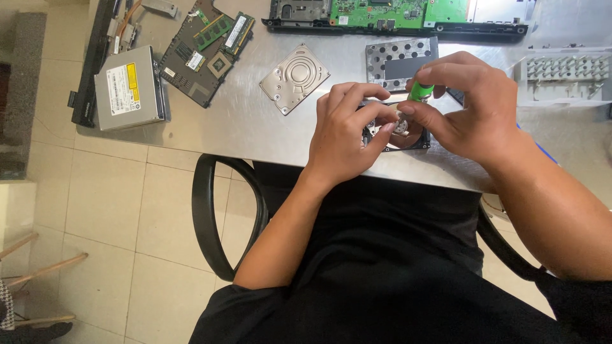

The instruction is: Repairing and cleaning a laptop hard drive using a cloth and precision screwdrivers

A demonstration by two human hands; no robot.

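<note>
An opened hard drive (pixel 408 137) with a shiny platter lies near the front edge of the metal table (pixel 242 121). My left hand (pixel 347 130) rests on its left side, fingers curled and fingertips touching the platter's hub. Just to the right, my right hand (pixel 468 105) grips a green-handled screwdriver (pixel 421 91) held upright, its tip over the drive's centre; the tip itself is hidden by my fingers.
The drive's silver lid (pixel 294 78) lies to the left, a perforated metal bracket (pixel 398 60) behind. Further left are a circuit board with memory sticks (pixel 207 48) and a silver optical drive (pixel 131 89). An open laptop chassis (pixel 395 16) lines the back; a white plastic part (pixel 564 70) sits right.
</note>
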